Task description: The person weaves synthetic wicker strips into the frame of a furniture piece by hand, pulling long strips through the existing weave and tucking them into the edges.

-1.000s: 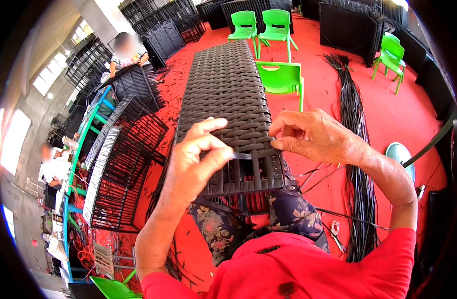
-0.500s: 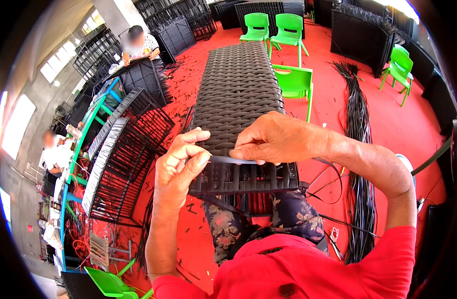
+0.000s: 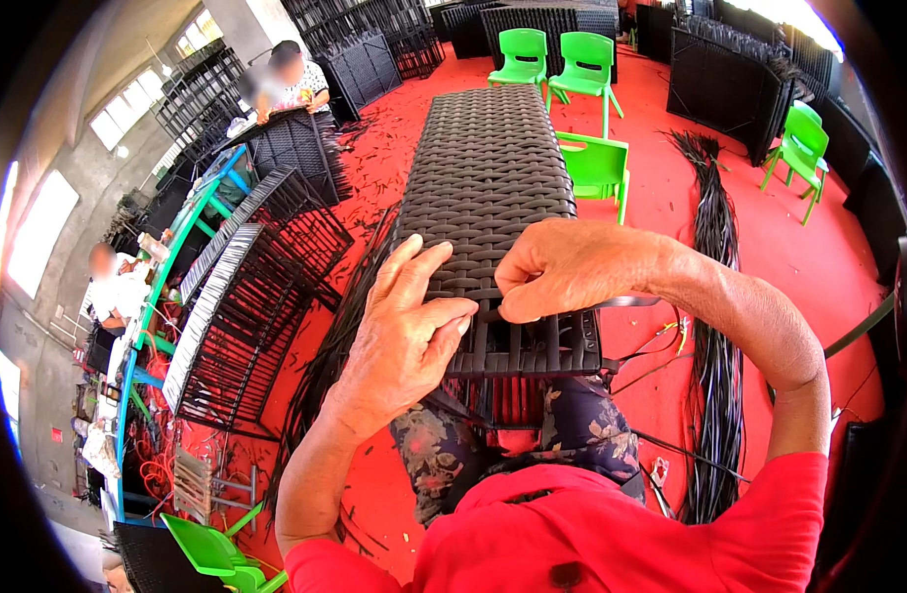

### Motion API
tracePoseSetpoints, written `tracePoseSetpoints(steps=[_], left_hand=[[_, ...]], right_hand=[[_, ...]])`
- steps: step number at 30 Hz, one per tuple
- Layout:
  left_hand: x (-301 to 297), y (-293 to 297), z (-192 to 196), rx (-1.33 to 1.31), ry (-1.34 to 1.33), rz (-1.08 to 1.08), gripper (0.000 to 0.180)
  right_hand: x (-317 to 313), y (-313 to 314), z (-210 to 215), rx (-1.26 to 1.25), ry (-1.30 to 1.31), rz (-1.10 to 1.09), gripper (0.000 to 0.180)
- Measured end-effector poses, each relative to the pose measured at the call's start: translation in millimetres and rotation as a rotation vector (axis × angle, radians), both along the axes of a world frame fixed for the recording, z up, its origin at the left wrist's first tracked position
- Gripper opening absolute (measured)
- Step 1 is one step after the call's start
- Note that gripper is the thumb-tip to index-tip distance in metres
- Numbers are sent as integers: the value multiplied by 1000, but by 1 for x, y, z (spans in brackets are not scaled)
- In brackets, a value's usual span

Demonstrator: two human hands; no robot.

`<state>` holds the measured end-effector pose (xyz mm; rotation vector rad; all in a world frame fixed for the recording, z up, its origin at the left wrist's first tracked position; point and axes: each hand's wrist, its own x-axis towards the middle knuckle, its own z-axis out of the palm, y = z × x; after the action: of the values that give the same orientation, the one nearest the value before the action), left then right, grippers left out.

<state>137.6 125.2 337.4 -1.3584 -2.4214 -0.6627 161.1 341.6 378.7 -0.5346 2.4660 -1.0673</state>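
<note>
Before me, a long black woven rattan-style panel on a frame point(image 3: 488, 168) lies across my lap, its weave unfinished at the near end, where bare slats point(image 3: 533, 351) show. My left hand point(image 3: 399, 321) is at the left near edge of the weave, thumb and forefinger pinched together, the other fingers raised. Whatever is between those tips is too small to make out. Close beside it, my right hand point(image 3: 572, 272) is curled over the last woven row, thumb and forefinger closed on a flat dark plastic strip point(image 3: 629, 300) that trails out to the right.
A long bundle of black strips point(image 3: 710, 395) lies on the red floor at right. Green chairs point(image 3: 584, 67) stand beyond the panel. Black slatted frames point(image 3: 241, 336) and a blue-green bench point(image 3: 177, 257) are at left. Two people point(image 3: 305, 84) work there.
The pale strip stretched between my hands no longer shows. My left hand has moved right and turned over the weave, and my right hand has shifted slightly right, still bent at the wrist.
</note>
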Motion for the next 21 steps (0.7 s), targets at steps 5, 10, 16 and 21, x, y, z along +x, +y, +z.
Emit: tracePoseSetpoints(steps=[5,10,16,21], left_hand=[[6,3,12,-149,62,-22,16],[-5,0,8,-149,15,-125,18],[-19,-3,2,-96,-79,-174,19],[-21,-1,3,-95,-29,-210,14]], right_hand=[[-4,-3,1,96,172,89,28],[-14,-9,-5,146,243,152,33],[-5,-4,-5,140,274,77,33],[13,-4,-13,39,346,-43,27]])
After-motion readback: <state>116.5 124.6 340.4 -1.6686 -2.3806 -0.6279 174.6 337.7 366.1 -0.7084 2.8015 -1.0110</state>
